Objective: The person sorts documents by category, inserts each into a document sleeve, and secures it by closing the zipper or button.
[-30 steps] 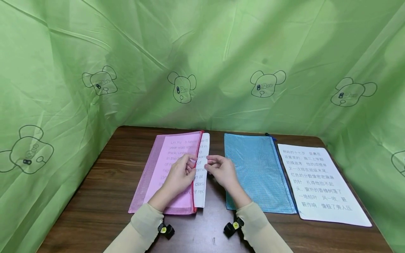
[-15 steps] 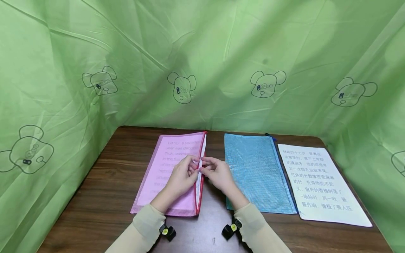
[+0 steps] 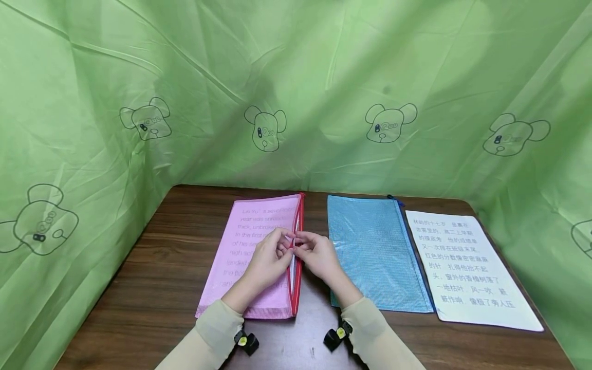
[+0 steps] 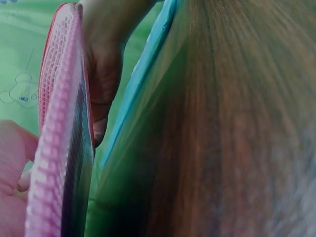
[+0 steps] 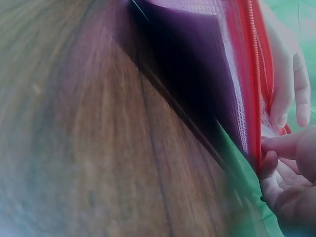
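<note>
A pink mesh zipper pouch [image 3: 226,257] stands tilted up along its red-zippered right side, with a printed sheet showing through its front. My left hand [image 3: 265,259] pinches the near lip of the opening. Opposite it, my right hand [image 3: 319,253] pinches the other lip by the red zipper [image 5: 256,74]. Between the two lips a narrow gap shows the white paper [image 3: 292,272] inside. In the left wrist view the pouch's mesh edge [image 4: 52,163] rises between both hands, clear of the wooden table [image 4: 222,123].
A blue mesh zipper pouch [image 3: 376,252] lies flat right of my right hand. Beyond it, a white sheet with Chinese text [image 3: 467,272] lies at the table's right side. A green curtain [image 3: 314,92] with printed bear heads encloses the dark wooden table [image 3: 152,277].
The right hand has moved left and taken hold of the opening's lip. The paper that stuck out on the right is now inside the pink pouch, which has shifted slightly right.
</note>
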Demonstrator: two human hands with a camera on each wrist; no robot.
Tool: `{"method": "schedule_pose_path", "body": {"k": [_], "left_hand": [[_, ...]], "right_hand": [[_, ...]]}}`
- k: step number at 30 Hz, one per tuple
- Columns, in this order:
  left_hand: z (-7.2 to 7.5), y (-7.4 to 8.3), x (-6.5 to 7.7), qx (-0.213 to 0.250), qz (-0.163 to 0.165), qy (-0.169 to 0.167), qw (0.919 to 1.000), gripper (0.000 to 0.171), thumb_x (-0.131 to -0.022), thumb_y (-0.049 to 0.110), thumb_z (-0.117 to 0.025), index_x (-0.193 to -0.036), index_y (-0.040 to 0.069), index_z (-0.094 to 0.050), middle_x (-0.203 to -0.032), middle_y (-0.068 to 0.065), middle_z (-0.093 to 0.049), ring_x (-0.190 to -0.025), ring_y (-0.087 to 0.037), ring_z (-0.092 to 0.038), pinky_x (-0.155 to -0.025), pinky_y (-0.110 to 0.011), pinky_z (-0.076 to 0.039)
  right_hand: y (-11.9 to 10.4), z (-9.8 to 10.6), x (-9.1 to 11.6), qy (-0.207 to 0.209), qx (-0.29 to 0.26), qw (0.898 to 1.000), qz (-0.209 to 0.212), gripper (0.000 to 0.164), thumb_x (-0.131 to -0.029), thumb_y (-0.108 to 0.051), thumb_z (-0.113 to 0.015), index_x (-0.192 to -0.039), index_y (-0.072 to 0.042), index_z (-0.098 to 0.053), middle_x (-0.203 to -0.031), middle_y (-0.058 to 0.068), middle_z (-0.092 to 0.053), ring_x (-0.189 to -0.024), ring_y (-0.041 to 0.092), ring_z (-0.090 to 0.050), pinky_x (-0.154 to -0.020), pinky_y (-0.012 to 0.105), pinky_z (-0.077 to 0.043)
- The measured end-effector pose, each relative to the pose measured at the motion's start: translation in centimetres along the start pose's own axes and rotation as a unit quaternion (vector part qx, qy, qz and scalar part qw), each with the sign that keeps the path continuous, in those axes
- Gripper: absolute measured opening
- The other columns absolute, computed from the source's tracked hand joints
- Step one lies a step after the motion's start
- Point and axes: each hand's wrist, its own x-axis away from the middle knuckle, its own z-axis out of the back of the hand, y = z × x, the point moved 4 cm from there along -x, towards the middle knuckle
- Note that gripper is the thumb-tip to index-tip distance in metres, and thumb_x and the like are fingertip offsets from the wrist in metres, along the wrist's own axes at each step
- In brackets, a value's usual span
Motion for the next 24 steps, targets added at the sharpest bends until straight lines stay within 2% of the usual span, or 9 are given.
{"method": "schedule_pose_path", "body": {"k": [5, 9, 16, 20, 22, 24], "left_hand": [[0.1, 0.2, 0.0, 0.001, 0.005, 0.004, 1.0, 0.035, -0.09, -0.008, -0.076, -0.121, 0.004, -0.068, -0.095, -0.005, -0.068, -0.082, -0.014, -0.065, -0.071, -0.025, -0.058], [0.3, 0.2, -0.1, 0.003, 0.021, 0.0, 0.9998, 0.034, -0.09, -0.006, -0.076, -0.121, 0.005, -0.068, -0.095, -0.007, -0.07, -0.082, -0.014, -0.065, -0.071, -0.025, -0.058], [0.8, -0.5, -0.1, -0.018, 0.088, -0.017, 0.9958, 0.036, -0.086, -0.004, -0.073, -0.119, 0.01, -0.067, -0.088, -0.002, -0.069, -0.075, -0.011, -0.063, -0.069, -0.026, -0.056], [1.0, -1.0, -0.1, -0.032, 0.109, -0.033, 0.9929, 0.037, -0.085, -0.003, -0.075, -0.119, 0.01, -0.066, -0.085, 0.002, -0.068, -0.071, -0.009, -0.063, -0.066, -0.027, -0.055], [1.2, -1.1, -0.1, -0.039, 0.115, -0.042, 0.9917, 0.036, -0.085, -0.002, -0.074, -0.119, 0.01, -0.066, -0.084, 0.003, -0.068, -0.069, -0.009, -0.064, -0.065, -0.029, -0.055], [1.3, -1.2, 0.0, -0.047, 0.119, -0.05, 0.9905, 0.035, -0.086, 0.0, -0.074, -0.118, 0.01, -0.066, -0.083, 0.004, -0.067, -0.068, -0.009, -0.063, -0.064, -0.03, -0.054]], "right_hand": [[0.2, 0.0, 0.0, 0.0, -0.016, 1.0, 0.002, 0.038, -0.092, 0.008, -0.079, -0.129, 0.008, -0.074, -0.108, 0.021, -0.08, -0.087, 0.028, -0.08, -0.075, 0.026, -0.063], [0.3, 0.1, -0.1, 0.0, -0.027, 1.0, -0.002, 0.038, -0.092, 0.006, -0.08, -0.129, 0.008, -0.074, -0.109, 0.02, -0.081, -0.085, 0.025, -0.079, -0.073, 0.024, -0.062], [0.9, 0.9, 0.0, 0.003, -0.081, 0.996, -0.035, 0.038, -0.094, 0.004, -0.078, -0.132, 0.006, -0.072, -0.112, 0.021, -0.08, -0.078, 0.02, -0.074, -0.049, 0.024, -0.05], [1.1, 1.8, -0.3, 0.016, -0.079, 0.996, -0.032, 0.038, -0.095, 0.004, -0.078, -0.132, 0.007, -0.071, -0.113, 0.022, -0.079, -0.08, 0.017, -0.075, -0.055, 0.026, -0.055], [1.0, 2.3, -0.4, 0.019, -0.077, 0.996, -0.033, 0.038, -0.095, 0.003, -0.079, -0.132, 0.007, -0.071, -0.114, 0.021, -0.079, -0.084, 0.019, -0.076, -0.061, 0.027, -0.057], [1.1, 3.0, -0.5, 0.022, -0.076, 0.996, -0.037, 0.038, -0.095, 0.002, -0.079, -0.132, 0.006, -0.071, -0.116, 0.021, -0.079, -0.086, 0.025, -0.077, -0.06, 0.03, -0.058]]}}
